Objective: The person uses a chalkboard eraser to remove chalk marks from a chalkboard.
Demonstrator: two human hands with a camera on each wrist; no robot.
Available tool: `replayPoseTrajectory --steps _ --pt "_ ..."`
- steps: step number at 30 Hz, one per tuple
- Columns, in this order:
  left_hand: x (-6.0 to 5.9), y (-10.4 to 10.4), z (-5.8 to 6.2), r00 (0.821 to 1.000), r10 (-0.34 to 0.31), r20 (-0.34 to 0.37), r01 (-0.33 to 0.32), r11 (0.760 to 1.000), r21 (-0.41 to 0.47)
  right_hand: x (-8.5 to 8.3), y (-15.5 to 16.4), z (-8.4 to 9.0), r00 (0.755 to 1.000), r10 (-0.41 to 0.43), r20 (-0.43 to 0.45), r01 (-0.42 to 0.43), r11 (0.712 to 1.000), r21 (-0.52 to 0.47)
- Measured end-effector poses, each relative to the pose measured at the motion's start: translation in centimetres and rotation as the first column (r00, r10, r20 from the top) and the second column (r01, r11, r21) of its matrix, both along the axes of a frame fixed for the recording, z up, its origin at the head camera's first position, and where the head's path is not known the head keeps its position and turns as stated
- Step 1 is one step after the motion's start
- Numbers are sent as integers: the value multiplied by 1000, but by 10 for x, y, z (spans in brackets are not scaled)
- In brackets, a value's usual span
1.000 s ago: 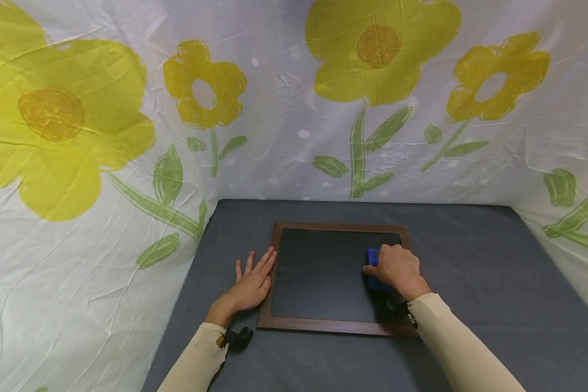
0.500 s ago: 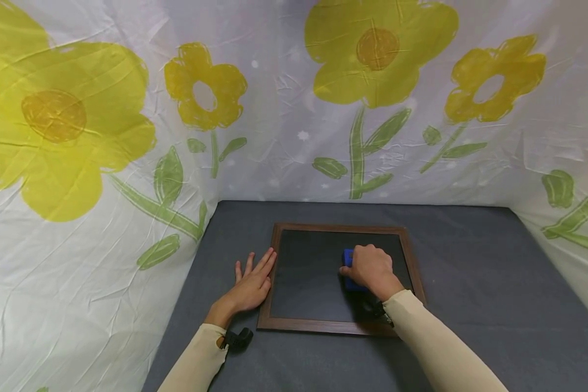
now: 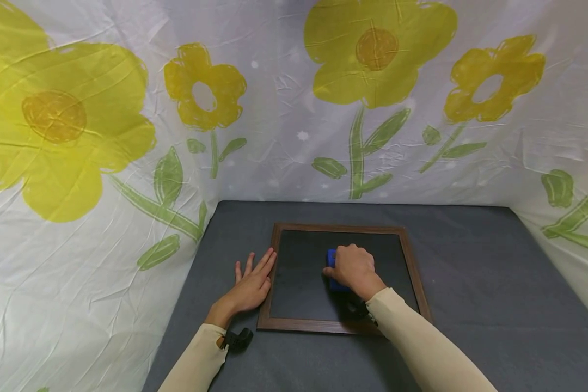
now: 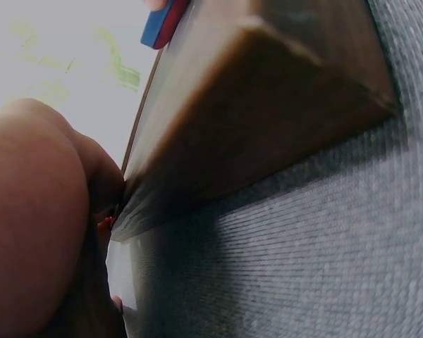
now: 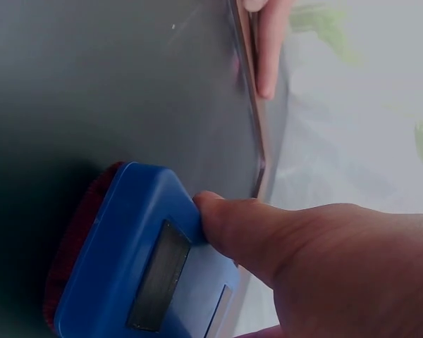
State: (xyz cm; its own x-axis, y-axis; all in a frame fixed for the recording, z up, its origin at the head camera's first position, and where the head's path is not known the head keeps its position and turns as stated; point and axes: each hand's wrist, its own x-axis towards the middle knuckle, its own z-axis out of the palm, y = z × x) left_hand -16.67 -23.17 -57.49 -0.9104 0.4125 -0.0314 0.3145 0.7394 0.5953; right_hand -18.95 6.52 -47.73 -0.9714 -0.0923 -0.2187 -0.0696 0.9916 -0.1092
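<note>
A blackboard in a brown wooden frame lies flat on the dark cloth. My right hand grips a blue board eraser from above, near the middle of the board. In the right wrist view the thumb presses on the eraser's side, and its dark red felt faces the board. My left hand rests at the board's left edge, fingers extended and spread, fingertips on the frame. The left wrist view shows that hand beside the wooden frame, with a corner of the eraser at the top.
Dark grey cloth covers the table around the board. A white sheet with printed yellow flowers hangs at the back and both sides. Each wrist wears a black camera, the left one close to the board's front left corner.
My right hand has slid the eraser left across the board, from its right part to near the middle. The left hand and the board have stayed in place.
</note>
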Motion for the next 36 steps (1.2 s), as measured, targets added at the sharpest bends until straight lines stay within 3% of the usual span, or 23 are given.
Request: replayPoseTrajectory --steps 36 --pt "-1 0 -3 1000 6 -30 -6 1000 -6 -5 -75 -13 986 137 -97 -137 991 0"
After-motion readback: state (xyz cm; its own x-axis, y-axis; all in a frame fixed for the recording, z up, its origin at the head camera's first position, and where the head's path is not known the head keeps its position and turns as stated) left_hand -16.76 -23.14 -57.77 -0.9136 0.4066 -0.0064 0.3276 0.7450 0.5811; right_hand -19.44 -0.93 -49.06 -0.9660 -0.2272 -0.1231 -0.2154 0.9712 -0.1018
